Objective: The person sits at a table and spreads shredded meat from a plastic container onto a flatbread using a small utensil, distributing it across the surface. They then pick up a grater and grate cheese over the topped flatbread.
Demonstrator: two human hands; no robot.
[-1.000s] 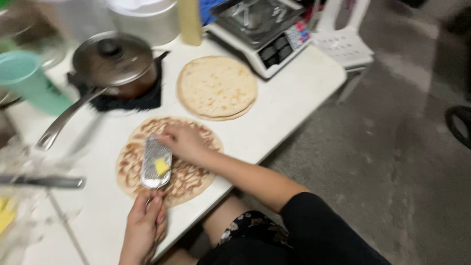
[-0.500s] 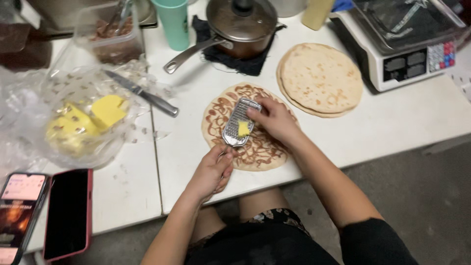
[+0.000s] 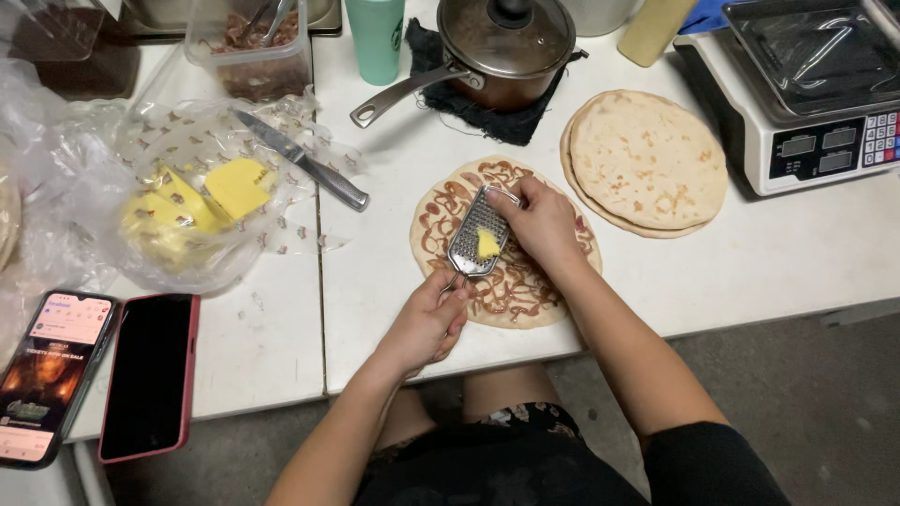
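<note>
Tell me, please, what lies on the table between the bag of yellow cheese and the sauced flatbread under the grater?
In the head view, a steel-handled knife lies there, its blade on the cheese bag's plastic, its handle pointing towards the sauced flatbread; beyond the handle is bare white tabletop.

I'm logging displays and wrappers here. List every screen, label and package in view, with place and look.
Lit phone: bottom left, dark picture on its screen.
Dark phone: beside it, red case, screen off.
Scale: far right, white, grey display windows, coloured keys.
Green cup: top centre, small round label.
Plastic bag: left, clear with small prints, holding yellow cheese.
</note>
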